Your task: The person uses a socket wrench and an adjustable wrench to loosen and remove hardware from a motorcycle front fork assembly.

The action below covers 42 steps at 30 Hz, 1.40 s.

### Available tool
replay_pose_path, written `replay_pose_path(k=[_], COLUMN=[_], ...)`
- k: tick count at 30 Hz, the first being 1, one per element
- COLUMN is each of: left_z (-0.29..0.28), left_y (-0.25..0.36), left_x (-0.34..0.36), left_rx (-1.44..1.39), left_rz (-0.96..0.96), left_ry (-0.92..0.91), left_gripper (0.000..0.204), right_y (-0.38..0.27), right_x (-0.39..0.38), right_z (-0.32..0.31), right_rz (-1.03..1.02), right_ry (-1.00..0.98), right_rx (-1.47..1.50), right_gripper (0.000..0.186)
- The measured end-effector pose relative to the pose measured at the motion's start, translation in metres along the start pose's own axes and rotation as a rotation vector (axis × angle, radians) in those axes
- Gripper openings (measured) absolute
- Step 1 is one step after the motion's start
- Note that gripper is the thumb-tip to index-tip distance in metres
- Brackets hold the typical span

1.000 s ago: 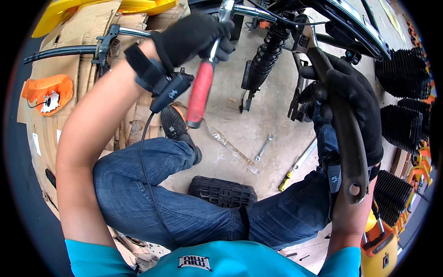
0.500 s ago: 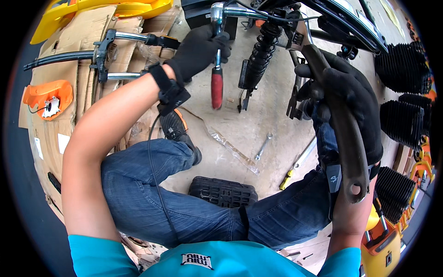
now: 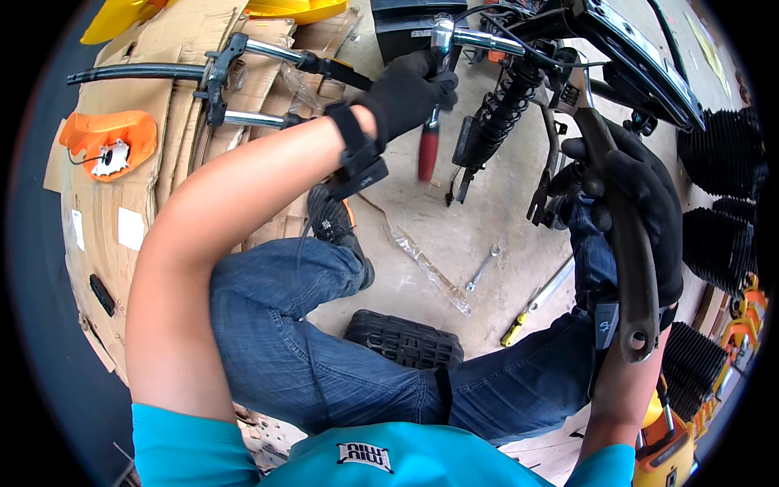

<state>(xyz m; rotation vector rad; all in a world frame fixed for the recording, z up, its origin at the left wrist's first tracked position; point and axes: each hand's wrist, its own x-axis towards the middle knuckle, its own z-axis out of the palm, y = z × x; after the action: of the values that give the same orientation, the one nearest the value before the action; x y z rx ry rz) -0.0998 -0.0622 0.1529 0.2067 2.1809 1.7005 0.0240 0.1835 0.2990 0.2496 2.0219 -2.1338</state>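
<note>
My left hand, in a black glove, is closed round the shaft of a ratchet wrench with a red grip. A chrome bar runs from the ratchet's head across to the black metal frame. My right hand, also gloved, wraps the dark handle of a large adjustable wrench. That wrench's jaws are up against the frame; whether they grip a nut there cannot be made out. Between the two tools a black coil-spring shock absorber hangs down from the frame.
On the floor lie a small spanner, a long tool with a yellow handle and a plastic strip. A black ridged block sits between my legs. Cardboard with a fork assembly and an orange part spreads left. Black bellows stand right.
The view has shifted, so most of the scene sits farther right. Both hands keep their hold on the ratchet wrench and the adjustable wrench.
</note>
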Motion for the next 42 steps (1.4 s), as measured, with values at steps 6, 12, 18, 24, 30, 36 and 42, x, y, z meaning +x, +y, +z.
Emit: replay_pose_path(k=[6,12,18,24,30,36,42], left_z=[0.004,-0.028,-0.056,-0.015,0.006,-0.020,-0.049], left_y=[-0.003,0.046,0.089,0.033,-0.013,0.036,0.077], left_x=[0.019,-0.010,-0.014,-0.008,0.019,-0.008,-0.009], left_rx=[0.267,-0.053,0.186,0.051,0.239,0.015,-0.122], left_rz=[0.132,-0.209,0.029,-0.095,0.189,-0.142,-0.180], left_ry=[0.135,-0.312,-0.455,-0.179,0.194,-0.246,-0.387], left_gripper=[0.019,0.036,0.042,0.025,0.016,0.026,0.034], right_y=[-0.007,-0.008,-0.008,-0.006,0.000,0.000,-0.007], right_x=[-0.002,-0.001,-0.002,-0.001,-0.001,0.002,-0.001], right_z=[-0.001,-0.002,-0.001,-0.004,-0.003,-0.013,0.001], right_rz=[0.042,0.071,0.059,0.050,0.019,0.062,0.058], right_ry=[-0.009,0.025,-0.006,-0.005,-0.010,-0.031,0.012], right_rx=[-0.035,-0.050,-0.034,-0.073,0.058,0.055,0.001], right_gripper=[0.059,0.056,0.056,0.061,0.061,0.059,0.054])
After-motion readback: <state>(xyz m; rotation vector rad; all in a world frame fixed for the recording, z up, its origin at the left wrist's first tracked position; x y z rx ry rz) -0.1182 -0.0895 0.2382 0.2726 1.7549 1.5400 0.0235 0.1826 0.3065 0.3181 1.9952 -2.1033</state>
